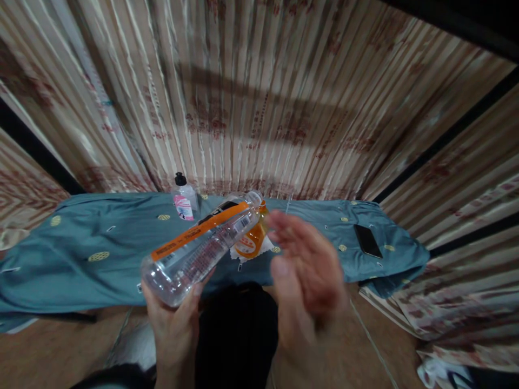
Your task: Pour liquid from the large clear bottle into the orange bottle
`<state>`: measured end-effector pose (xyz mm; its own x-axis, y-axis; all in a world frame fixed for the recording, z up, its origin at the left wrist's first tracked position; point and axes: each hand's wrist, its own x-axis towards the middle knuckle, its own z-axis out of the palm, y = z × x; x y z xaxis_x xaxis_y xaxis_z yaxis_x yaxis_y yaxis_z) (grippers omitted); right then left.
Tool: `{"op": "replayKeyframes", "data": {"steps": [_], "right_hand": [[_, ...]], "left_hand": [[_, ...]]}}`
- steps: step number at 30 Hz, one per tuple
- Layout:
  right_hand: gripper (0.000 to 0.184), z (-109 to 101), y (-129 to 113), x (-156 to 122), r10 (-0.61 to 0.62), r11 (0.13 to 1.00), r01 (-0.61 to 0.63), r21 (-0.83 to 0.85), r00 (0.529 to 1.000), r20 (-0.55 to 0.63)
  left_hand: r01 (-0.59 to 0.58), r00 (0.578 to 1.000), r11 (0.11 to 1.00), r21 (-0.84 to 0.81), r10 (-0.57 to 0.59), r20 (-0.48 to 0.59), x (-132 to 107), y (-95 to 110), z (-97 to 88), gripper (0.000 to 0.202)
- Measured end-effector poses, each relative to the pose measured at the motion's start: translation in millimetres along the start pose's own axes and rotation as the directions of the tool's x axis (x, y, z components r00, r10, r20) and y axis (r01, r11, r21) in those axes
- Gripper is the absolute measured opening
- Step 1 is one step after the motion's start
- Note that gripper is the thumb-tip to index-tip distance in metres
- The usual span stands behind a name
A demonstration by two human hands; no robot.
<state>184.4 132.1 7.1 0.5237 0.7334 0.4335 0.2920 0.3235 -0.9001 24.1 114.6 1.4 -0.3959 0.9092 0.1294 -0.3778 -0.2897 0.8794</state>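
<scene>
A large clear plastic bottle [194, 259] with an orange, black and white label lies tilted in my left hand [174, 310], which grips it near its base. Its neck points up and to the right, and no cap shows on it. To the right of the neck is my right hand [308, 275], smeared a little by motion. Thumb and fingers stand apart there, with nothing visible between them. Partly hidden behind the clear bottle, a bottle of orange liquid [252, 240] rests on a white paper or cloth [267, 246].
A teal patterned cloth [113, 232] covers the long, low surface ahead. A pump-type bottle with black top and pink label [184, 202] stands at the back left. On the right lies a dark phone [368, 241]. Floral curtains [251, 108] hang behind, between dark poles.
</scene>
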Motion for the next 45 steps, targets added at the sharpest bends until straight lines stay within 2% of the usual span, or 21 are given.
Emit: {"op": "replayKeyframes", "data": {"steps": [6, 8, 12, 17, 21, 25, 29, 31, 38, 45], "right_hand": [[0.072, -0.2, 33.0, 34.0, 0.043, 0.999, -0.043, 0.007, 0.997, -0.064], [0.073, 0.2, 50.8, 34.1, 0.075, 0.997, -0.074, 0.016, 0.993, -0.092], [0.072, 8.2, 87.0, 17.3, 0.163, 0.986, -0.155, 0.06, 0.974, -0.159], [0.088, 18.8, 110.6, 4.8, 0.176, 0.984, -0.174, 0.042, 0.984, -0.034], [0.095, 23.0, 123.2, 5.5, 0.223, 0.97, -0.219, 0.107, 0.974, -0.029], [0.097, 23.5, 137.1, 7.9, 0.295, 0.948, -0.292, 0.128, 0.956, -0.006], [0.081, 16.5, 143.7, 10.8, 0.313, 0.95, -0.313, -0.002, 0.948, 0.062], [0.073, 12.9, 143.1, 11.8, 0.304, 0.952, -0.3, -0.05, 0.949, 0.085], [0.058, 9.6, 127.8, 14.7, 0.28, 0.954, -0.266, -0.137, 0.955, 0.094], [0.059, 0.7, 122.4, 23.5, 0.296, 0.951, -0.272, -0.148, 0.939, 0.174]], "left_hand": [[0.014, 0.999, 1.0, -0.024, -0.015, -0.037, -1.9, -1.0, 1.0, 0.093], [0.013, 0.999, 1.0, -0.017, -0.014, -0.048, -2.1, -2.2, 0.7, 0.095], [-0.009, 0.998, 1.0, -0.002, 0.008, -0.068, -2.6, 1.0, 4.3, 0.099], [0.028, 0.999, 0.999, 0.035, -0.027, -0.038, -0.4, 7.4, 1.6, 0.102], [0.026, 0.999, 0.999, 0.035, -0.026, 0.02, 1.8, 8.4, -3.9, 0.101], [0.019, 0.999, 0.999, 0.032, -0.018, -0.043, 0.0, 9.8, 3.6, 0.104], [-0.008, 0.999, 1.0, 0.02, 0.009, -0.033, -2.6, 10.9, 8.5, 0.1], [0.014, 1.0, 0.999, 0.033, -0.014, -0.026, -2.8, 12.0, 7.0, 0.1], [0.052, 0.997, 0.997, 0.059, -0.048, -0.053, -1.2, 18.9, 4.6, 0.097], [0.06, 0.995, 0.996, 0.064, -0.054, -0.088, -1.0, 18.1, 2.9, 0.091]]}}
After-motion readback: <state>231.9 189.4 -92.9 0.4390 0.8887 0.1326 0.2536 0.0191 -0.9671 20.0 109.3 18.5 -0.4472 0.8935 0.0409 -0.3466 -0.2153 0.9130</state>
